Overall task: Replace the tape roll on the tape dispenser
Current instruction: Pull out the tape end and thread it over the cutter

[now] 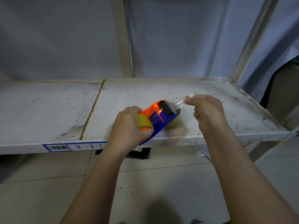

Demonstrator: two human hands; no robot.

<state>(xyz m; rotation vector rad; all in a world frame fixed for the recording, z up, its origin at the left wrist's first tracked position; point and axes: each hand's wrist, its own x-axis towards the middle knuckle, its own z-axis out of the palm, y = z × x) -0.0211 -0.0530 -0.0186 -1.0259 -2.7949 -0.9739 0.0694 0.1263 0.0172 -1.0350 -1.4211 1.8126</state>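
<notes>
An orange and blue tape dispenser [159,116] lies tilted over the front edge of the white metal shelf [48,107]. A yellowish tape roll [143,121] sits mounted in it, and my left hand [127,126] grips the dispenser around that roll. My right hand [207,110] pinches the free end of the clear tape strip [176,103], which is stretched from the roll over the black roller [166,108] toward the right. A second yellowish tape roll [174,121] lies on the shelf right behind the dispenser, mostly hidden by it.
The shelf's front lip carries a blue label [74,147] with a barcode and "3-2". Upright posts [123,38] rise behind the shelf, and a slanted one [252,38] at the right. A black object [140,152] lies on the tiled floor under the shelf.
</notes>
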